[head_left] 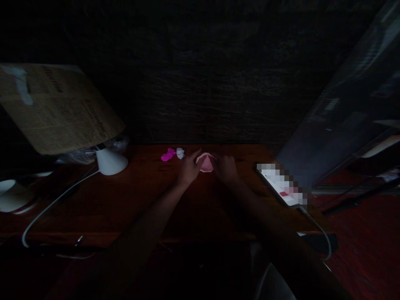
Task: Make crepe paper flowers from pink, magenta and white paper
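Head camera view, dim room: at the far edge of a wooden table, near the dark wall, a round pink piece with a paler rim, flanked by both hands. Left hand curled onto its left rim, apparently pinching; right hand against the opposite side, fingers lost in shadow, so cannot tell whether gripping. Held from two sides, probably for even steadying. Just left, within easy reach, a magenta scrap beside a white scrap. Set aside at right, a device with cable attached, likely for charging; screen pixelated, no text legible, no brand visible. At left, a white lamp base under a newsprint-patterned shade, with one printed word seemingly "Election," another too blurred to read.
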Available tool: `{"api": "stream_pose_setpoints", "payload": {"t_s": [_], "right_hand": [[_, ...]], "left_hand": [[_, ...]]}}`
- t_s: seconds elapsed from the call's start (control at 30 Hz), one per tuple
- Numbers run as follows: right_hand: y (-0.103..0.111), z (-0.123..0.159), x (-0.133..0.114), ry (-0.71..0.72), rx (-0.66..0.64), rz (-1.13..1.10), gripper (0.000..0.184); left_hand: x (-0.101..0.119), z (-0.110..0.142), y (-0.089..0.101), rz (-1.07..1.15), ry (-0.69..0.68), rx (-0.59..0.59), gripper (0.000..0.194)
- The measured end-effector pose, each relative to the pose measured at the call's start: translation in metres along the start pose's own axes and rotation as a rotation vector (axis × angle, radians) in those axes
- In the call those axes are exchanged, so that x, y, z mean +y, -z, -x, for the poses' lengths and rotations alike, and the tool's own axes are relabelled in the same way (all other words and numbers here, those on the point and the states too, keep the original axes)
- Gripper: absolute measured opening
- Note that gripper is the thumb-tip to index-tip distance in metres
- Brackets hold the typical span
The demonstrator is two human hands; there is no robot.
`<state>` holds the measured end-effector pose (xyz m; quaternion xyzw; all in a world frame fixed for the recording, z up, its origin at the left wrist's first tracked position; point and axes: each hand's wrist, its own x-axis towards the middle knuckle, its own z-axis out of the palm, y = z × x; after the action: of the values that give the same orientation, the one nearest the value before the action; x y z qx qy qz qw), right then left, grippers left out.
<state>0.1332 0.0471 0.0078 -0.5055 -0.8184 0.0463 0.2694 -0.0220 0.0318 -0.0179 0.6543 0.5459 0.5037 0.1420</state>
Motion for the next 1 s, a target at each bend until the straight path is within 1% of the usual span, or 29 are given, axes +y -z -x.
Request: {"api": "stream_pose_setpoints", "payload": {"t_s": [0.07,0.17,0.37,0.5,0.57,0.7,0.83,1.0], "right_hand": [[-0.001,0.000,0.001,-0.025,0.027,-0.020,0.033],[-0.001,0.001,0.002,-0.039,0.045,-0.055,0.033],[-0.001,0.000,0.000,-0.037,0.059,-0.074,0.032],[0.003,0.001,-0.001,-0.052,0.058,-0.048,0.032],[0.006,0.002,-0.002,-0.053,0.062,-0.051,0.032],[0.008,0.003,-0.003,-0.039,0.071,-0.073,0.034],[0.002,0.004,-0.004,-0.061,0.099,-0.089,0.034],[-0.002,0.003,-0.004,-0.084,0.118,-0.132,0.033]], "left_hand": [[-0.002,-0.001,0.001,-0.007,0.013,-0.020,0.030],[-0.003,-0.004,0.002,0.003,0.032,-0.078,0.022],[-0.005,-0.006,0.002,0.139,0.063,-0.056,0.019],[-0.004,-0.005,0.002,0.162,0.066,-0.064,0.022],[-0.004,-0.004,0.001,0.159,0.055,-0.100,0.023],[-0.003,-0.004,0.003,0.115,0.045,-0.162,0.018],[-0.004,-0.006,0.003,0.099,0.047,-0.149,0.019],[-0.005,-0.005,-0.001,0.056,0.081,-0.063,0.019]]}}
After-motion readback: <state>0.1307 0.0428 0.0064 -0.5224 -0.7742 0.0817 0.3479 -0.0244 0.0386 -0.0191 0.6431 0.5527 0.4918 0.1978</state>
